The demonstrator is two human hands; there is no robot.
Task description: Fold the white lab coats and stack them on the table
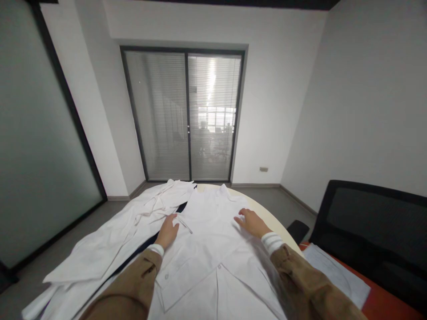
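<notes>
2 hands (168, 231) (254, 223), 1 wht garmt (207, 235) btwn

**Both hands reached forward, well apart**

The left arm (126, 280), sleeved in brown, slanted up and inward from the lower edge of the view, its hand (167, 232) back upward, thumb and forefinger tips slightly parted; its other fingers were mostly hidden. The right arm (310, 280) angled in from the lower right. Its hand (255, 223) turned inward, fingers loosely bent, thumb apart from them. Pale cuffs (272, 241) covered both wrists.
</notes>
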